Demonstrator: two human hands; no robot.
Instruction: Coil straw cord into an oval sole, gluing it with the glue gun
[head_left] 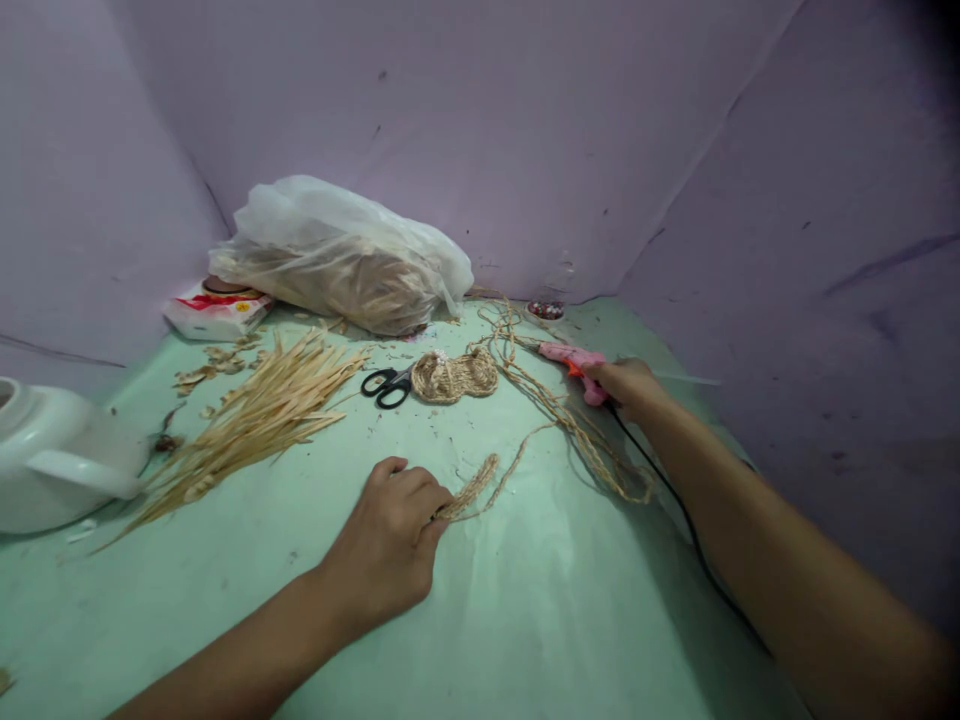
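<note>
My left hand (401, 535) is closed on a coiled, braided straw piece (474, 487), which sticks out past the fingers with a loose cord trailing to the right. My right hand (634, 388) grips a pink hot glue gun (574, 360) with an orange trigger, its nozzle pointing left. A glue stick (686, 378) juts out behind it, and a black cable runs down along the forearm. Between the hands and further back lies a finished-looking woven straw piece (454, 378), shaped like a sole. Black-handled scissors (386, 387) touch its left end. Long braided cord (577, 430) lies below the glue gun.
Dry straw strips (262, 420) spread across the left of the green tabletop (517, 620). A white jug (60, 460) stands at the left edge. At the back are a filled plastic bag (345, 255), a tissue pack (217, 315) and a small container of beads (545, 311), near the walls.
</note>
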